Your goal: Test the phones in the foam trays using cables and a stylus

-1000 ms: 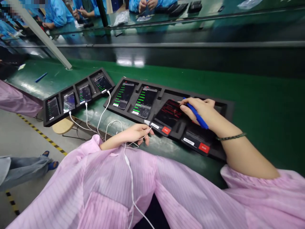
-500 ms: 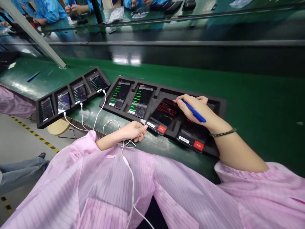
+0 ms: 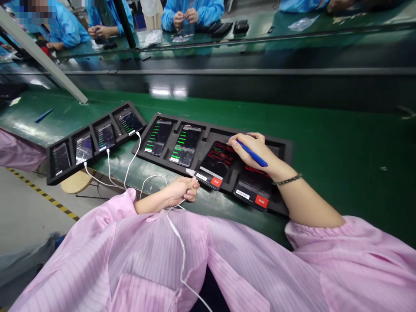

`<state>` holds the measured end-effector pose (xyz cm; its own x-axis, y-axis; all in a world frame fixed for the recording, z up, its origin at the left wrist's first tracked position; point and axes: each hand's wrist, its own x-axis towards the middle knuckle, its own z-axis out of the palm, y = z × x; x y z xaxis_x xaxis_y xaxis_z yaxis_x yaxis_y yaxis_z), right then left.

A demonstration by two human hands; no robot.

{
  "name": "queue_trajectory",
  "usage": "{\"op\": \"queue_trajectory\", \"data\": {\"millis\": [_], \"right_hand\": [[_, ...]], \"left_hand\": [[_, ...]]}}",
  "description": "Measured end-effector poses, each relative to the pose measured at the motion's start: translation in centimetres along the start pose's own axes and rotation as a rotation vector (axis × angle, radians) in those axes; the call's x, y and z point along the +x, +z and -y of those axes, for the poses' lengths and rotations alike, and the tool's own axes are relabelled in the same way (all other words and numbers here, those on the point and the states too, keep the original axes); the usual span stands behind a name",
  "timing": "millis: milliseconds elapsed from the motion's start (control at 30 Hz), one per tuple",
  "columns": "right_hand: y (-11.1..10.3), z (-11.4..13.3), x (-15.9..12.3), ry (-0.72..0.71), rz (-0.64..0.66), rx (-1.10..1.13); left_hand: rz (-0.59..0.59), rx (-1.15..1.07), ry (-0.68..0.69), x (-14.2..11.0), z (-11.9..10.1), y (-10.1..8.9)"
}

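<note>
My left hand (image 3: 184, 190) is closed around the end of a white charging cable (image 3: 177, 232), beside the lower corner of a smartphone (image 3: 214, 164) with red text and a red block on its screen. My right hand (image 3: 251, 149) grips a blue pen (image 3: 250, 152), its fingers at the upper edge of that phone. A second red-text phone (image 3: 251, 190) lies under my right wrist, partly covered. Both phones lie in a black foam tray (image 3: 203, 146), along with two green-text phones (image 3: 158, 138) on the left.
Another black tray (image 3: 82, 155) at left holds several phones, some with white cables (image 3: 128, 160) plugged in. A loose blue pen (image 3: 43, 115) lies on the green table (image 3: 341, 164). A grey post (image 3: 48, 56) slants at left. Across the bench, people in blue work (image 3: 185, 17).
The view has shifted, so the trays sit slightly lower and further left. The left hand still pinches the cable and the right hand still holds the pen near the same phone.
</note>
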<state>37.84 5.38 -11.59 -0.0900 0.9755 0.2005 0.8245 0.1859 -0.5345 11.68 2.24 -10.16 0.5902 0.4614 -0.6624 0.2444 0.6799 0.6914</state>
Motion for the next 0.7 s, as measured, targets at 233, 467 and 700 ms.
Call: {"op": "queue_trajectory", "data": {"millis": [233,467,700], "right_hand": [[-1.8,0.6,-2.7,0.104,-0.319,-0.085],[-3.8,0.2,-6.3,0.140,-0.957,0.060],[-4.3,-0.4,-6.3,0.244,-1.298,0.230]], "left_hand": [[0.175,0.882,0.579,-7.7,-3.9,-2.3],[0.460,1.054,0.588,-13.8,-4.7,-4.9],[0.140,1.178,1.069,-13.9,-6.6,-4.2]]}}
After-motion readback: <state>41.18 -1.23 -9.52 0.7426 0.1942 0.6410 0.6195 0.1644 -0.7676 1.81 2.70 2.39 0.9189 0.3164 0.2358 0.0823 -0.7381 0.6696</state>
